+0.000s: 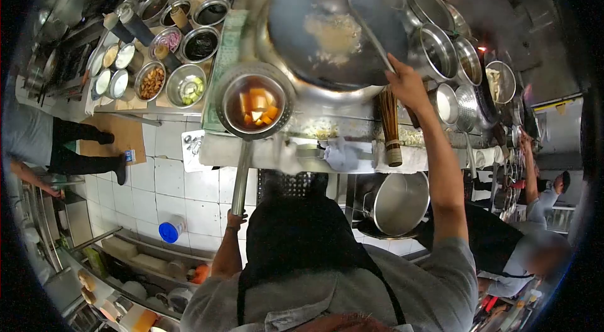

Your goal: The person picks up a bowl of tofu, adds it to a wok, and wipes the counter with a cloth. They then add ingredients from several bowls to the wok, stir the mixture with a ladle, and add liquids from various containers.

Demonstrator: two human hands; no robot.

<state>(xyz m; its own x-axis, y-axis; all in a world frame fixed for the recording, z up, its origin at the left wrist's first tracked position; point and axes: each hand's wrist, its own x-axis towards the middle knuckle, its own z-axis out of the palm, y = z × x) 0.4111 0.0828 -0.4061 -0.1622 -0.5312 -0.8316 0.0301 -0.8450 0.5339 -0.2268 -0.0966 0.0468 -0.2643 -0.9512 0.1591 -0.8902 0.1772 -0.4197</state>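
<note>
Your right hand (409,85) grips ladle (330,0) in wok (290,39), left hand (235,221) seemingly grasps pan (226,104) beside it; tilting could spill cubes (258,102).

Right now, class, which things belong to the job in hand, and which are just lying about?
In use:
ladle, in the right hand
wok
long-handled pan, in the left hand

Apparently just lying about:
bundled brush
blue-lidded tub, on the floor
large pot
</note>
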